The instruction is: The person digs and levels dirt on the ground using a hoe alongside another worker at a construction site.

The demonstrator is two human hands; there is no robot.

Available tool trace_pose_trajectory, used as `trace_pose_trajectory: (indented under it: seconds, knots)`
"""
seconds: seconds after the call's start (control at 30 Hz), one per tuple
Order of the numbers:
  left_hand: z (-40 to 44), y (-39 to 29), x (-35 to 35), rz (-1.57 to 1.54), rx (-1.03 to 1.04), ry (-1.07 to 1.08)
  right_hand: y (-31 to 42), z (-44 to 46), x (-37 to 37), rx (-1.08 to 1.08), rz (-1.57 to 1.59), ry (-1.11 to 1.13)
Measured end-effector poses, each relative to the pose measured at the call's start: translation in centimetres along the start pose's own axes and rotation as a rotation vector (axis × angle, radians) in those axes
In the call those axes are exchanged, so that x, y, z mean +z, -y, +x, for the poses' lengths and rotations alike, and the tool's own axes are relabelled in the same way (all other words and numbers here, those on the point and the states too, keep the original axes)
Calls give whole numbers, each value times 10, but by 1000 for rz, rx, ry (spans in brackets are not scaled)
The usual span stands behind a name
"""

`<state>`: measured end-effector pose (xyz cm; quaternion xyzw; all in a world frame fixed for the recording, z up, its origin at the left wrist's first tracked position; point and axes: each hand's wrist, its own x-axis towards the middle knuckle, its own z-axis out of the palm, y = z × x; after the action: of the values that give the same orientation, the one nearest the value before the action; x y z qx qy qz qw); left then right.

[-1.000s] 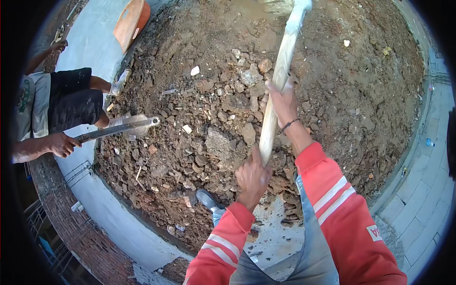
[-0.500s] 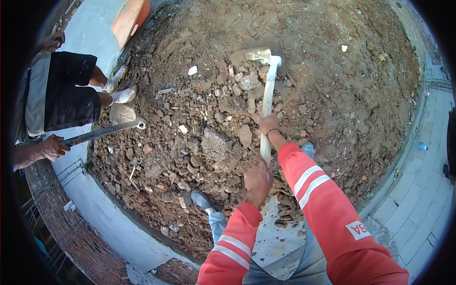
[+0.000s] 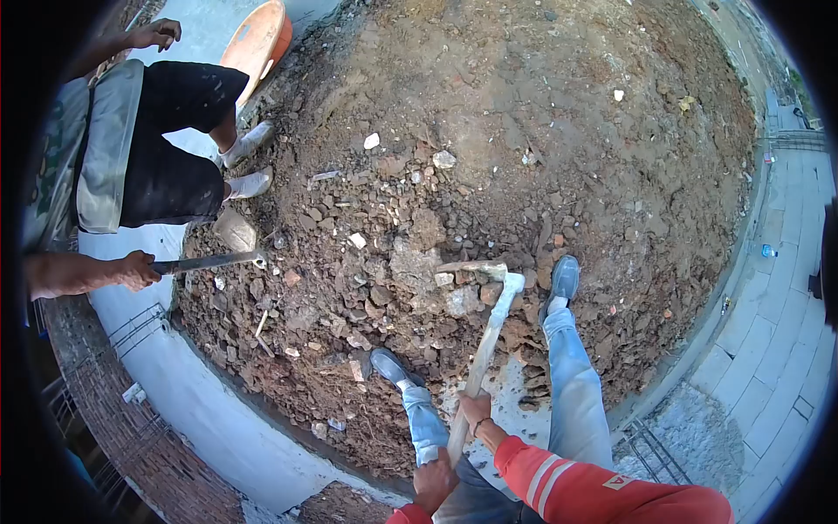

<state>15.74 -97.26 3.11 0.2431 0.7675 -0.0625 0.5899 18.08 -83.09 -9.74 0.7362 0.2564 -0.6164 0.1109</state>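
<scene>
Both my hands are wrapped round the pale wooden handle of a hoe (image 3: 483,356). My left hand (image 3: 435,480) grips near the handle's lower end, close to my legs. Higher up the handle is my right hand (image 3: 474,408), closed round it, with a dark band at the wrist. The hoe's head (image 3: 476,267) rests among broken lumps in the heap of soil and rubble (image 3: 419,253), between and beyond my shoes. Part of its blade is hard to make out against the dirt.
At the left a co-worker in dark shorts stands at the heap's edge, one hand (image 3: 138,271) on another hoe (image 3: 209,262). An orange basin (image 3: 253,48) lies behind them. A brick wall (image 3: 131,419) runs along the lower left, and steel bars (image 3: 659,450) stick out at the lower right.
The hoe has come back toward my feet, dragging rubble, and my hands have drawn in close to my legs. The co-worker's free hand has lifted and swung outward.
</scene>
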Motion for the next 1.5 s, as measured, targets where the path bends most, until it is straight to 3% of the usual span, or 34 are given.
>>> trace_pose_trajectory:
  seconds: [0.03, 0.17, 0.23, 0.37, 0.4, 0.5, 0.53, 0.63, 0.7, 0.8, 0.83, 0.9, 1.0, 1.1, 1.13, 1.2, 1.27, 1.33, 1.4, 1.47, 1.5]
  knots:
    - [-17, 13, 13, -27, -58, 73, -46, 5, 2, 168, 142, 6]
    - [-49, 29, 37, -20, -137, 124, -68, -36, -4, 105, 210, 4]
    - [-43, 10, 43, -54, -131, 121, -45, -31, -17, 104, 233, 10]
    - [50, -80, 3, -217, 55, -184, 92, 16, -46, -441, 86, -20]
    - [84, -113, -17, -206, 86, -280, 149, 30, -54, -490, -61, -2]
    - [174, -206, -114, -270, 239, -562, 313, 69, -58, -617, 90, 105]
    - [207, -229, -141, -216, 249, -595, 359, 98, -55, -778, 76, 64]
    - [284, -288, -218, -181, 311, -712, 469, 157, -51, -700, -7, 99]
    - [294, -310, -233, -98, 239, -663, 494, 216, -53, -633, -125, 74]
    - [285, -313, -217, -21, 246, -568, 453, 218, -70, -449, -114, -35]
    - [276, -305, -198, 35, 246, -534, 428, 210, -82, -329, -29, 51]
    - [253, -279, -161, 65, 273, -444, 365, 228, -95, -220, -47, -51]
    - [217, -231, -114, 64, 308, -353, 283, 196, -97, -170, 72, -125]
    - [175, -174, -86, -120, 341, -228, 205, 199, -88, -293, -280, -259]
    - [166, -151, -76, -117, 357, -234, 167, 222, -87, -310, -339, -264]
    - [146, -102, -56, 42, 356, -167, 114, 187, -65, -320, -378, -308]
    - [118, -49, -56, 121, 387, -135, 27, 204, -43, -349, -283, -411]
    - [96, 1, -56, 223, 448, -124, -8, 151, -20, -159, 2, -283]
    - [74, 37, -44, 277, 511, -142, -64, 153, -8, -15, -22, -389]
    - [50, 63, -30, 342, 568, -169, -86, 95, -2, -5, 86, -344]
    - [35, 73, -27, 377, 595, -191, -99, 69, -1, 25, 301, -238]
